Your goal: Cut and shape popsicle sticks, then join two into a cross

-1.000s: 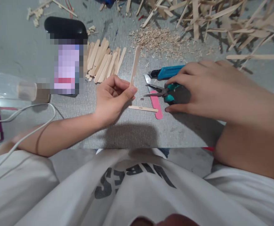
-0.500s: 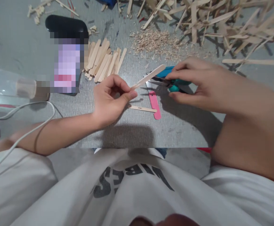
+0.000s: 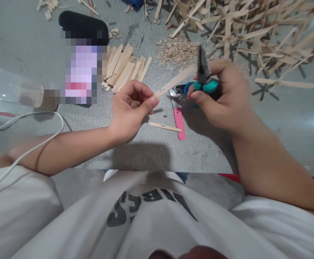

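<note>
Between thumb and fingers, my left hand (image 3: 134, 108) pinches one end of a flat wooden craft stick (image 3: 177, 80), which slants up to the right. My right hand (image 3: 224, 97) is closed around a pair of pliers (image 3: 204, 70) with dark jaws pointing up and teal handles; part of the handles is hidden by the fingers. Below them on the table lies a pink-handled knife (image 3: 179, 122). A second craft stick (image 3: 164, 126), with a small slot in its middle, rests with its right end against the pink handle. A blue and black tool (image 3: 184, 88) lies behind my right fingers, partly hidden.
A stack of craft sticks (image 3: 124, 70) lies beside a phone (image 3: 81, 72) and black case (image 3: 84, 27). Wood shavings (image 3: 177, 50) and a large heap of sticks (image 3: 254, 32) cover the back. A white cable (image 3: 38, 120) crosses my left forearm; a clear bottle (image 3: 14, 88) lies at left.
My right hand has raised the pliers off the table and turned them so the jaws point up. The held stick stays in my left hand, shifted slightly right.
</note>
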Demonstrator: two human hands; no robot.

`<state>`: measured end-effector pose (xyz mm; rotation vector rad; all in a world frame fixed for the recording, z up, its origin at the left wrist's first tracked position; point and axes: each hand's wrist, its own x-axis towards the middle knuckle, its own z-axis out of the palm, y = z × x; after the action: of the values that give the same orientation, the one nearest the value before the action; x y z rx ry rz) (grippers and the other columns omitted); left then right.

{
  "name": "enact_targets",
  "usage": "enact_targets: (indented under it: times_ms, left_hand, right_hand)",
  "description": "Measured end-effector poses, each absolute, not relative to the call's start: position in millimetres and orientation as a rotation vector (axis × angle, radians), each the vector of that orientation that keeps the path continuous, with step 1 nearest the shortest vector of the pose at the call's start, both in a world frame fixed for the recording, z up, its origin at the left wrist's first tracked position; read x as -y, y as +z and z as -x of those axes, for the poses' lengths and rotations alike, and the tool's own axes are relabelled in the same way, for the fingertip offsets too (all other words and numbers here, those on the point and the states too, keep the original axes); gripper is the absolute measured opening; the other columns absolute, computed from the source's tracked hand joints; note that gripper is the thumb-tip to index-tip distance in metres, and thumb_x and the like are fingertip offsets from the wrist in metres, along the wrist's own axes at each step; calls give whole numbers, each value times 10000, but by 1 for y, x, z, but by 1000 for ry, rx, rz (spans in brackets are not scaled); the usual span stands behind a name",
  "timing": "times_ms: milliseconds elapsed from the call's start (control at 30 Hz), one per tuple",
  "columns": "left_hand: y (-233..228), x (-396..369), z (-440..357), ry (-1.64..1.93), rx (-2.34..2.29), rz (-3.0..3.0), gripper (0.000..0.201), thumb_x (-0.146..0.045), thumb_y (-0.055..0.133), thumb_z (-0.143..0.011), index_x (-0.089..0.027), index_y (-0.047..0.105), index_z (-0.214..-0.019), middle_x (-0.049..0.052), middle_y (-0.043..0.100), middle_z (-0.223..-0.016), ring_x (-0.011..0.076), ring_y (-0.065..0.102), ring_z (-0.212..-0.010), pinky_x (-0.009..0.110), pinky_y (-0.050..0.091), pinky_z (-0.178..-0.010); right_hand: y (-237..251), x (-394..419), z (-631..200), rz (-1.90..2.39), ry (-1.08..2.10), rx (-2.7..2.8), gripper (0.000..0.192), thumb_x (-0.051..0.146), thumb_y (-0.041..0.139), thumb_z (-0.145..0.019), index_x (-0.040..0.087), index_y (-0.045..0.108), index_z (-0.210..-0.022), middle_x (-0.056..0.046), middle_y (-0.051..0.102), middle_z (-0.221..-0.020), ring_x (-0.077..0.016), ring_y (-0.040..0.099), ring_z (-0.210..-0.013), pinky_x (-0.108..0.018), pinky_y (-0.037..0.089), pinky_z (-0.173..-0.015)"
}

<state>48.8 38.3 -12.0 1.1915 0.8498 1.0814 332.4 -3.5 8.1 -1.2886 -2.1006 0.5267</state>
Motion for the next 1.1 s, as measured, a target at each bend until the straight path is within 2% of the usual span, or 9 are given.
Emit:
enact_targets:
  times_ms: [100,200,267,400,533,700,833,967,1100]
  left_hand:
    - [-11,-39,-50,1116,-881,-1203,582,-656,1118,-785,-261,697,-859,-41,701,-742,128,696,-627,289,609,-594]
    - [-10,-38,-50,1144,-890,-1222,573,-689,1090,-816,-257,717,-861,-40,710,-726,130,708,-622,281,623,-596]
    - [-9,-37,-49,1156,-877,-1238,551,-691,1073,-844,-252,740,-879,-36,718,-730,130,718,-621,280,630,-598]
    - [-11,-35,-47,1178,-838,-1302,520,-695,1021,-912,-234,781,-926,-31,722,-738,126,731,-624,270,628,-594]
    - [-17,-34,-47,1193,-791,-1413,563,-765,917,-986,-214,804,-944,-17,744,-754,114,733,-621,250,629,-595]
    - [-19,-34,-47,1209,-781,-1452,564,-757,886,-1018,-202,823,-941,-8,766,-761,107,730,-603,237,615,-580]
    - [-16,-33,-47,1182,-794,-1426,501,-683,916,-1023,-196,832,-941,-11,773,-753,101,719,-584,228,595,-561]
    - [-12,-30,-48,1168,-776,-1399,414,-578,947,-1026,-192,832,-927,-16,759,-731,101,715,-579,223,573,-543]
    - [-9,-31,-48,1123,-824,-1355,363,-481,985,-1008,-199,794,-881,-26,742,-735,100,715,-582,224,569,-547]
  right_hand:
    - [3,3,-332,1395,548,1900,330,581,765,-1126,415,735,-1410,-47,872,-1112,-316,807,-878,-482,642,-781]
    - [10,7,-333,1414,490,2009,277,572,773,-1119,370,794,-1308,-44,861,-1019,-292,772,-816,-449,611,-747]
    - [17,10,-332,1409,450,2101,244,520,701,-1153,366,820,-1300,-51,866,-1015,-299,778,-823,-457,610,-767]
    - [29,14,-331,1313,460,2301,282,365,626,-1152,351,826,-1350,-76,891,-1123,-331,841,-964,-466,633,-829]
    - [35,14,-330,1242,496,2431,330,264,586,-1158,305,806,-1400,-70,887,-1098,-297,849,-950,-422,625,-809]
    - [39,14,-330,1125,540,2435,293,208,610,-1148,252,799,-1367,-88,905,-1126,-262,849,-950,-382,621,-803]
    - [44,14,-328,1135,616,2442,272,199,617,-1144,254,800,-1338,-91,915,-1155,-251,849,-963,-377,623,-819]
    - [48,13,-327,1135,658,2444,277,199,613,-1126,283,803,-1309,-61,901,-1102,-241,835,-925,-370,618,-807]
    - [47,13,-329,1090,652,2449,250,164,623,-1133,255,790,-1295,-54,880,-1043,-216,807,-874,-341,588,-765]
